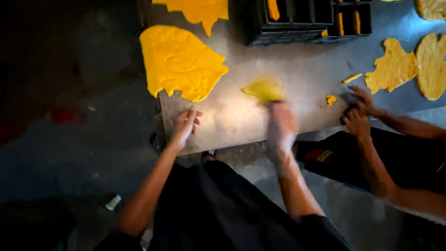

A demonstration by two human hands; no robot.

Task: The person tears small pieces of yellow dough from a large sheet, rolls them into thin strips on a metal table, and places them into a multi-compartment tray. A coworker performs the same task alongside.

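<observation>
nearest the camera, the person's two bare arms reach up from a dark apron toward the table (232,121). the left hand (186,124) rests at the table's near edge, at about 9 o'clock from the right hand, fingers loosely curled; whether it pinches anything cannot be told. the right hand (280,122) is blurred, its fingers closed on a small dough piece (265,88) that sticks out at 12 o'clock from the knuckles; the piece is smeared too, a flattened lump with its long axis running roughly 9 to 3 o'clock, pointed end to the left. at 3 o'clock from it lies one tiny scrap (330,99), and beyond that one short dough stick (352,78), slanting up toward 2 o'clock. a co-worker's two hands (358,109) are pressed close together on the table at the right, whatever is under them hidden. at 10 o'clock from the held piece lies a large ragged yellow sheet (179,60), overhanging the table's left edge. farther off, a second sheet (197,9) is cut off by the top of the frame. three paler sheets (392,67) sit at the far right, two of them cropped. dark trays (306,21) at 12 o'clock hold orange strips, their number hard to make out.
</observation>
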